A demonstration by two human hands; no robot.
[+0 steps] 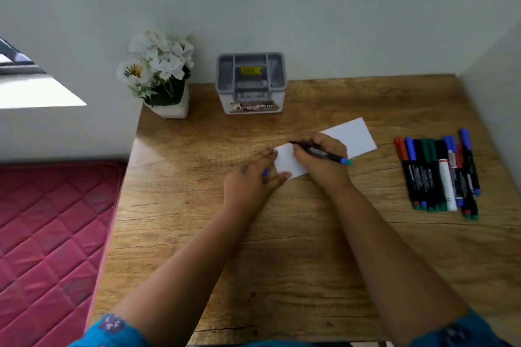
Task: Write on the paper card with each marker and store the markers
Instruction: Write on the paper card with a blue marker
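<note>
A white paper card point(353, 135) lies slanted on the wooden desk point(282, 248), partly covered by both hands. My right hand point(318, 162) grips a black marker point(328, 155) with a blue rear end, its dark tip down on the card's left part. My left hand point(251, 180) rests on the card's left end with thumb and forefinger, and a small blue cap point(265, 172) shows tucked between its fingers. Several more markers point(439, 172), capped in red, blue, green and black, lie side by side at the right of the desk.
A grey compartment organiser point(251, 82) stands at the desk's back edge against the wall. A white pot of white flowers point(162, 76) is at the back left corner. A red quilted mattress point(50, 234) lies left of the desk. A wall borders the right side.
</note>
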